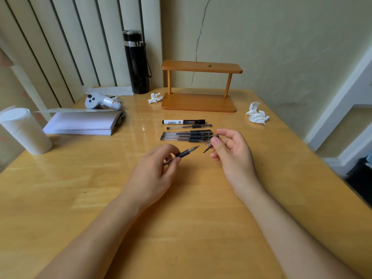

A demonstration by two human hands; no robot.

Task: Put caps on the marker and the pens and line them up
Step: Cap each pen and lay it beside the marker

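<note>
Both hands hover just above the table (141, 228), close together. Thumb and curled fingers of the left hand (157, 168) are closed round the barrel of a pen (186, 153) behind its black grip, and the bare tip points across toward the right hand (231, 152). That hand pinches a cap (210, 144) between thumb and forefinger, its other fingers loosely bent. The cap's dark clip hangs down on the side facing the pen. Which way its mouth faces is too small to tell. Tip and cap are near but apart, so this pen is not yet capped.

Just beyond the hands lie the other pens (187, 135), side by side and apparently capped. Past them lies the marker (183, 121) with its black cap on, parallel to them.

The pen looks light and stiff, with a smooth clear barrel. The rubbery grip near the tip probably gives the surest hold for pushing. The cap is tiny, light and likely slippery, so it is best pinched at its closed end with the mouth left free. A straight push along the pen should seat it, whereas a skewed push could bend the thin clip. On this glossy table a round pen may roll, so it should be laid against the row.
</note>
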